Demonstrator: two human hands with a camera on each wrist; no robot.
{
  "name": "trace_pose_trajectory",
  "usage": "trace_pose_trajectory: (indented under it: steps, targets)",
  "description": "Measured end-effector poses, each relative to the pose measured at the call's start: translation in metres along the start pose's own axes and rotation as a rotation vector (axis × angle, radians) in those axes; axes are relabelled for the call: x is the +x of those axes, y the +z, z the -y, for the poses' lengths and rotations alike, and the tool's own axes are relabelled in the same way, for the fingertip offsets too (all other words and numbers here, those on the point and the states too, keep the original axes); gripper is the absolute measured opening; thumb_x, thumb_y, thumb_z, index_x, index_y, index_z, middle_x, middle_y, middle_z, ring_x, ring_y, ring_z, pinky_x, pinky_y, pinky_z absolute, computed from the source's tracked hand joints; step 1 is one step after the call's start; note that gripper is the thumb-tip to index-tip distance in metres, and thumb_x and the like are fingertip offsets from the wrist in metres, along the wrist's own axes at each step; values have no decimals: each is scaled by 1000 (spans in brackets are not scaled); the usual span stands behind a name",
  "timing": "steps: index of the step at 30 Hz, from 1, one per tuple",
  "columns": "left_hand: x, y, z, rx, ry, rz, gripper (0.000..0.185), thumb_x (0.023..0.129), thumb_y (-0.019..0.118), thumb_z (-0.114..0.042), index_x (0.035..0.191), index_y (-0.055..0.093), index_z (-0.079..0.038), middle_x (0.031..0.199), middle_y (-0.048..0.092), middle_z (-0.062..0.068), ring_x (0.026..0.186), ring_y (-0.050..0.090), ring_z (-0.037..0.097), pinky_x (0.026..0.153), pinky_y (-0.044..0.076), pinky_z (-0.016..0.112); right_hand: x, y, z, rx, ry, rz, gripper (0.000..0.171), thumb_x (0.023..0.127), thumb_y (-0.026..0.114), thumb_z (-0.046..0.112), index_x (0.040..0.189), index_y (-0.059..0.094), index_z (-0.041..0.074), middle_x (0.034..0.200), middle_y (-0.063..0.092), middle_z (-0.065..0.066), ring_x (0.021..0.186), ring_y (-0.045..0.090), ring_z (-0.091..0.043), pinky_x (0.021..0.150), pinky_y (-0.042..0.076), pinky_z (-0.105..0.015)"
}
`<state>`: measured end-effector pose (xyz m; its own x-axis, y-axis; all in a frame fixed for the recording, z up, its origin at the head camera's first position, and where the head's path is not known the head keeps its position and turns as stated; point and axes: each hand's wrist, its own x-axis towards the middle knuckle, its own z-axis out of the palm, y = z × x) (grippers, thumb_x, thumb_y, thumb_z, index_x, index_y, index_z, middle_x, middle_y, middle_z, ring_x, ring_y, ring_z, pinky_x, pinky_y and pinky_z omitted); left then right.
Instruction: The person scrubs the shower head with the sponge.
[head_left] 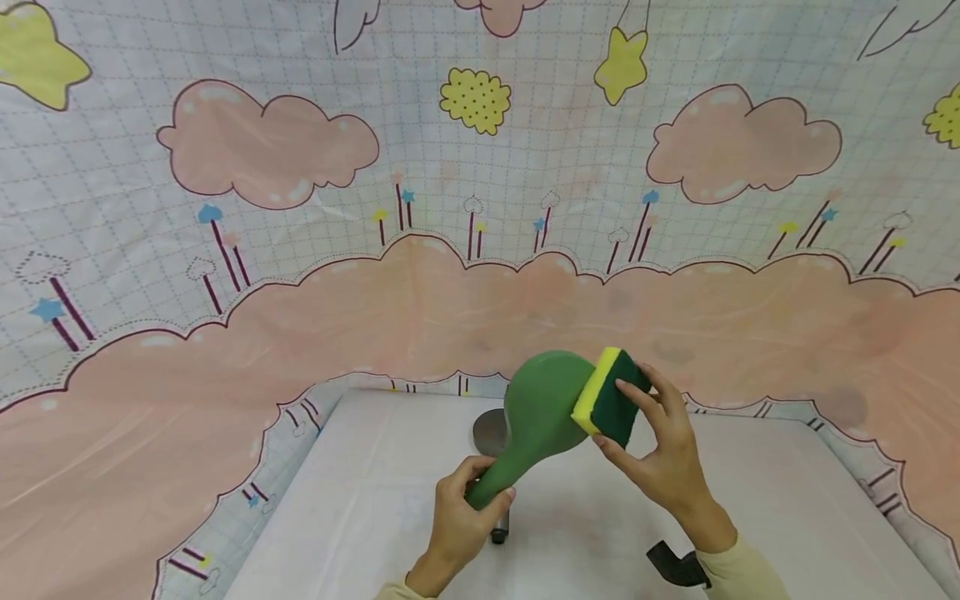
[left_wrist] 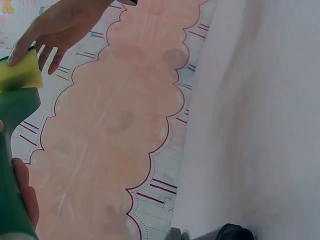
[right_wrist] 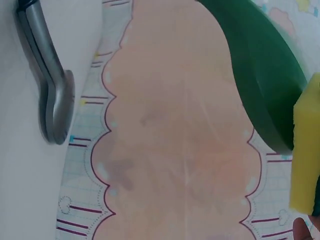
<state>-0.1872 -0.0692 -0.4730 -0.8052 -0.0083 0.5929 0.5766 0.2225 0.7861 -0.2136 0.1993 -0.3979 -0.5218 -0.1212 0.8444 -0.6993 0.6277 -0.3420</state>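
Left hand (head_left: pixel 457 525): fingers curled round the handle of the green paddle (head_left: pixel 542 412), raised above the bench (head_left: pixel 750 517), steadying it.
Right hand (head_left: pixel 663 454): fingers pinching sponge (head_left: pixel 609 393), yellow face against the paddle's head (scouring side outward).
Beneath: grey metal utensil (right_wrist: pixel 52 95) on bench.

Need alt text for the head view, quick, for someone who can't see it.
The left hand grips the handle of a green paddle while the right hand presses a yellow-and-green sponge against its rim. A grey metal utensil lies beneath on the white table.
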Motion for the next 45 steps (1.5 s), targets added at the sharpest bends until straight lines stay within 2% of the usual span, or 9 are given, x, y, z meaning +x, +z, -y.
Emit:
trace_pose_trajectory:
  steps: [3,8,12,20,26,30,34,39,45]
  targets:
    - [1,2,-5,-51,-38,0,29,76,80,-5,101,67,-12,83,72,6,68,60,4,59,50,23,0,4,3,-19,-70,-38,71,85,65,61,131,61,8,146,43,-26,129,42,-33,99,31,-19]
    - [3,6,-12,-144,-129,7,29,79,79,-7,104,67,-9,88,73,7,69,62,5,60,53,24,-1,10,8,-63,-156,-63,68,86,63,62,127,64,7,143,45,-29,126,43,-38,101,31,-23]
    - [4,11,-14,-148,-162,-3,29,79,79,-8,106,67,-9,90,73,7,71,64,6,61,54,24,-2,14,10,-77,-186,-65,66,87,63,61,126,65,7,142,45,-28,126,44,-39,103,32,-24]
    - [7,17,-17,-100,-152,-3,37,82,78,-12,114,59,-11,94,73,4,76,62,7,67,52,24,-6,19,15,-102,-223,-39,64,88,61,60,127,65,9,139,47,-30,128,44,-40,116,25,-19]
    - [9,19,-16,-27,-138,0,50,75,84,-12,117,55,-18,92,74,-2,78,61,8,68,49,23,-6,21,14,-139,-239,-28,64,89,59,62,127,64,12,139,48,-29,128,44,-40,117,22,-21]
    - [9,17,-15,-40,-117,-3,50,75,82,-3,116,57,-18,96,75,0,77,61,8,65,51,23,-3,18,10,-146,-254,-51,63,88,60,60,126,65,10,139,47,-30,126,45,-42,118,22,-23]
    - [8,15,-13,-86,-125,-2,47,76,80,0,115,60,-18,100,75,3,75,62,7,62,52,23,-1,14,5,-142,-236,-82,64,88,61,60,125,65,8,140,47,-29,125,45,-43,117,24,-22]
    - [8,13,-13,-162,-174,-5,45,75,79,2,114,62,-13,104,69,10,77,66,10,61,54,24,1,11,2,-131,-227,-107,65,87,63,60,124,65,6,139,47,-31,122,47,-43,110,30,-18]
    - [12,12,-14,-305,-316,41,44,77,75,7,116,60,-6,108,58,16,73,67,12,53,53,24,3,10,1,-117,-210,-130,67,86,63,60,124,65,5,138,47,-33,121,47,-44,104,32,-20]
